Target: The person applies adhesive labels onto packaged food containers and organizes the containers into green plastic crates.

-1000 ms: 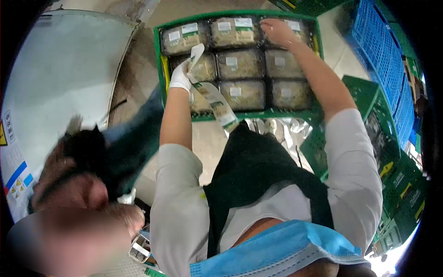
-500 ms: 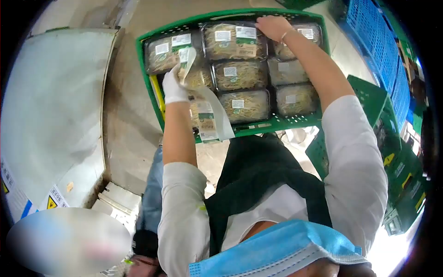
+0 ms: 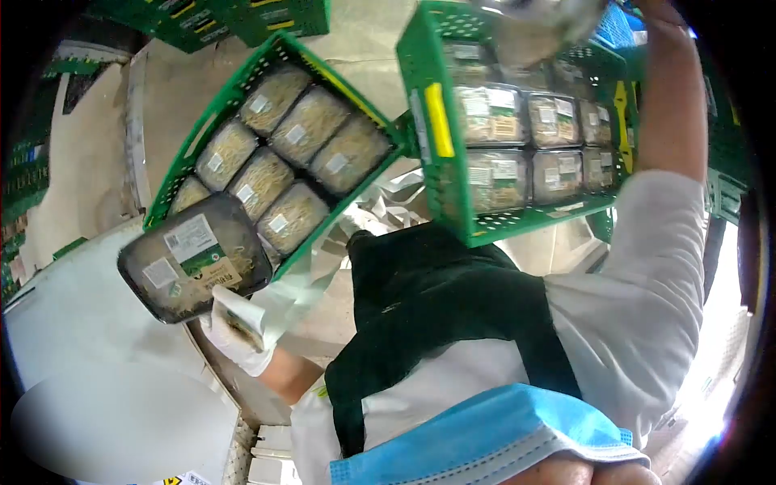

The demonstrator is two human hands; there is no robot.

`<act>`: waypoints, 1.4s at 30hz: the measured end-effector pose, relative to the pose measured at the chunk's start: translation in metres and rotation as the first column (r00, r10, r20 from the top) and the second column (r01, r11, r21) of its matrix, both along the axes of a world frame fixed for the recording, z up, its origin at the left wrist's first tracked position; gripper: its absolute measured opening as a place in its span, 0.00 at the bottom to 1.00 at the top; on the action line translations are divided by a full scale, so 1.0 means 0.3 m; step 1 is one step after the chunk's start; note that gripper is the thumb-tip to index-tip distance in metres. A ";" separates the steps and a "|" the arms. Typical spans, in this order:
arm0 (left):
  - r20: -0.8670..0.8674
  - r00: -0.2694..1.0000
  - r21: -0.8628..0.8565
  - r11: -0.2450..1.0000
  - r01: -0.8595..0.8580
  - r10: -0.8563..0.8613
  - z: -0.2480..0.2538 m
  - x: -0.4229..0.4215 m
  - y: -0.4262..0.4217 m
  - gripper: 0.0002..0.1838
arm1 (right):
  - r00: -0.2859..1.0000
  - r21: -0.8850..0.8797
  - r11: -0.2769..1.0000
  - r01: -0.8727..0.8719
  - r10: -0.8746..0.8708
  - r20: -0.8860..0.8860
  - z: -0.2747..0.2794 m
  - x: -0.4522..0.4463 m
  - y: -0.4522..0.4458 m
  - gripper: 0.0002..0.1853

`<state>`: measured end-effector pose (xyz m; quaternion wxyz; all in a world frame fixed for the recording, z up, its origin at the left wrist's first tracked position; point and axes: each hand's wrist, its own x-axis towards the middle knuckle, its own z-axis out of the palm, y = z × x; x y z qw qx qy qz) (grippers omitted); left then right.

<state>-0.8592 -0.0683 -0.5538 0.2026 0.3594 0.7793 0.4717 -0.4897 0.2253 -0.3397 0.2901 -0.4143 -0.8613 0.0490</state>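
My left hand (image 3: 236, 333), in a white glove, is closed at the lower right edge of a black-tray pack of bean sprouts (image 3: 230, 242), raised above the left crate. A strip of labels (image 3: 303, 299) trails from the same hand. The film over this pack carries two labels. At the top right, my right hand (image 3: 659, 10) is cut off by the frame edge and its fingers are hidden. Beside it a motion-blurred pack (image 3: 541, 32) is lifted over the right crate, apparently in that hand.
The left green crate (image 3: 343, 81) holds several packs with one white label each. In the right green crate (image 3: 440, 162), packs with two labels are stacked. More green crates (image 3: 275, 20) stand at the back; a pale panel (image 3: 97, 323) is at lower left.
The view has turned, showing a second crate at right. My left hand has brought up a pack along with the label strip. My right hand has moved from the first crate to the right one.
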 end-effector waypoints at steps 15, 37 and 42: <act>0.937 0.348 -0.039 0.993 0.115 -0.003 -0.040 1.555 0.736 0.08 | 0.655 -0.209 0.965 0.158 0.056 0.753 -0.634 1.261 0.146 0.15; 0.002 0.958 0.091 0.954 0.284 -0.286 0.119 0.530 -0.193 0.20 | 0.778 -0.719 0.342 -0.605 0.444 -0.444 -0.592 -0.233 -0.746 0.10; 0.725 0.688 0.050 0.999 -0.012 -0.028 0.017 0.144 -0.411 0.16 | 0.662 -0.896 0.108 -0.430 0.713 -0.231 -0.689 -0.724 -0.865 0.07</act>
